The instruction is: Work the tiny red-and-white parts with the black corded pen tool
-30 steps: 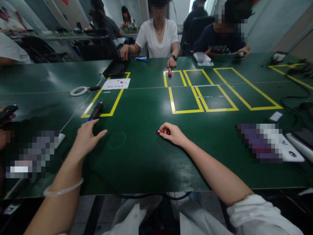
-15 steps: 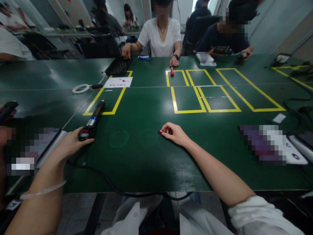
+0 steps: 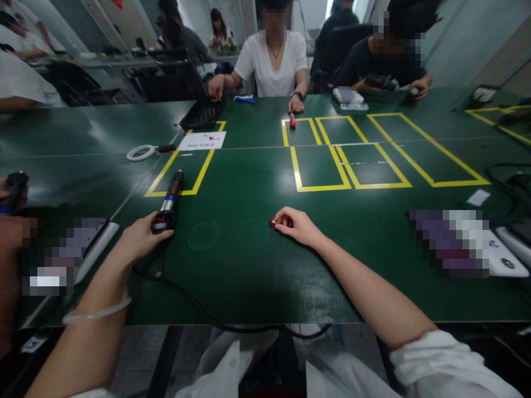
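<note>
My left hand (image 3: 141, 237) grips the rear end of a dark electric screwdriver (image 3: 168, 204) with a silver and blue band. Its thin tip points away from me, just inside a yellow taped frame (image 3: 203, 168). A black cord (image 3: 188, 301) runs from near the tool's back end to the table's front edge. My right hand (image 3: 295, 224) rests on the green table (image 3: 257, 282) with its fingers closed round a small red and orange object (image 3: 272, 223). Most of that object is hidden by the fingers, so its kind does not show.
Across the table, a person's hand touches a red-and-orange handled tool (image 3: 292, 120); the other is at a black tray (image 3: 202, 114). A white paper (image 3: 202, 140) and a white cable coil (image 3: 141, 152) lie nearby. Pixelated flat items lie at both sides. Another person's hand (image 3: 8, 190) holds a tool at left.
My left hand and the electric screwdriver have shifted to the right, and the tool stands more nearly straight ahead. The right hand stays in place with the small object.
</note>
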